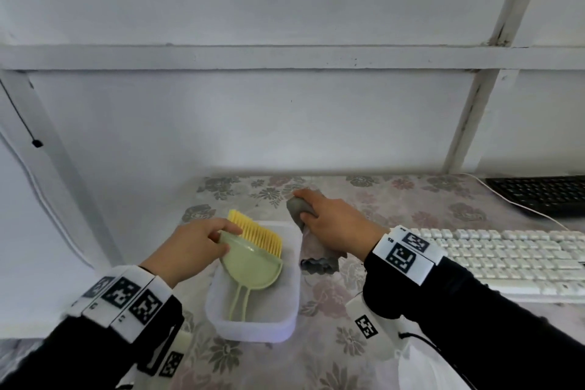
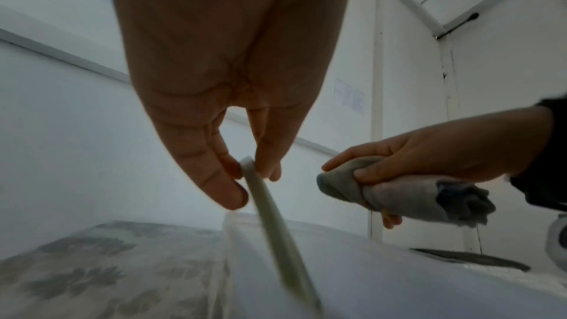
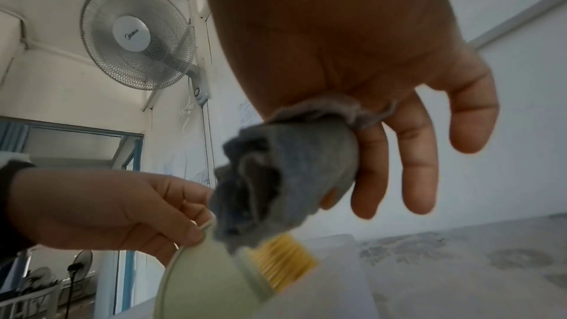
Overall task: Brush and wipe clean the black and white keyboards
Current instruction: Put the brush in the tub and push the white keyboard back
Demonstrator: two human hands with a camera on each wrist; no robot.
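My left hand (image 1: 202, 245) pinches the rim of a pale green dustpan (image 1: 251, 266) between thumb and fingers, seen close in the left wrist view (image 2: 248, 171). A yellow-bristled brush (image 1: 256, 233) lies with the dustpan, both tilted in a translucent white tub (image 1: 253, 324). My right hand (image 1: 332, 222) grips a bunched grey cloth (image 1: 299, 209) just right of the tub, above the table; the cloth (image 3: 285, 176) hangs from my palm. A white keyboard (image 1: 506, 258) lies at the right, and a black keyboard (image 1: 544, 195) sits behind it at the far right edge.
The table carries a floral cloth (image 1: 348, 294) and stands against a white wall (image 1: 253, 120). A white cable (image 1: 519, 204) runs between the two keyboards. A wall fan (image 3: 135, 35) hangs high up in the right wrist view.
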